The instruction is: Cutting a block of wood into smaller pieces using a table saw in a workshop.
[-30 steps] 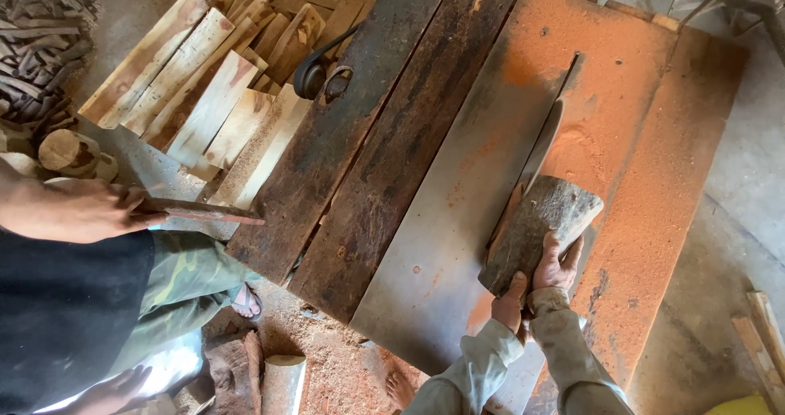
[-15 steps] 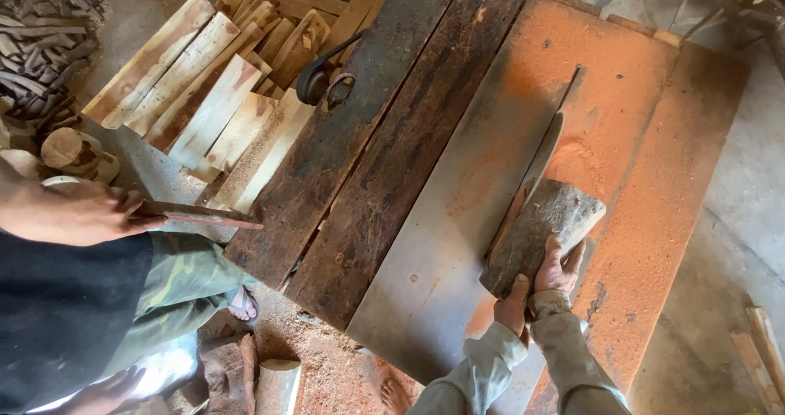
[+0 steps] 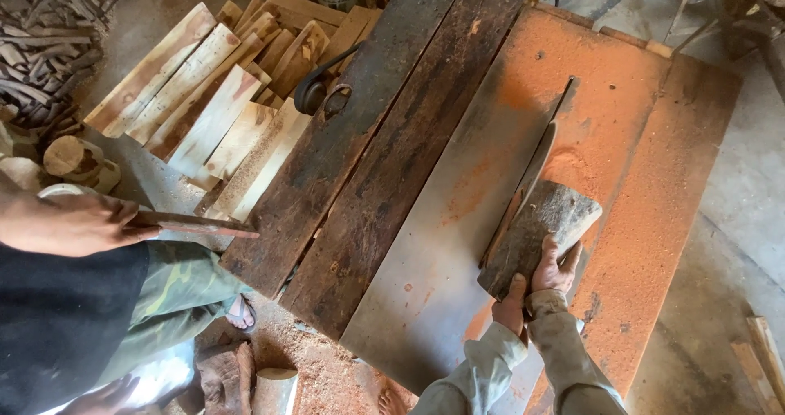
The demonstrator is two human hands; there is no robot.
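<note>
Left hand (image 3: 513,305) and right hand (image 3: 558,268) clamped on log (image 3: 536,231), lower right; feed straight, knuckles clear of saw blade (image 3: 537,166)

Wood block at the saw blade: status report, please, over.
Left hand, right hand grip wood block, near end. Block edge at circular saw blade. Co-worker's hand holds wood strip, far left, apart.

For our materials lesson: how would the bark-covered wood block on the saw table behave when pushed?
The wood block looks thick and solid: probably stiff, heavy. Rough bark likely resists slipping under the left hand and right hand.
</note>
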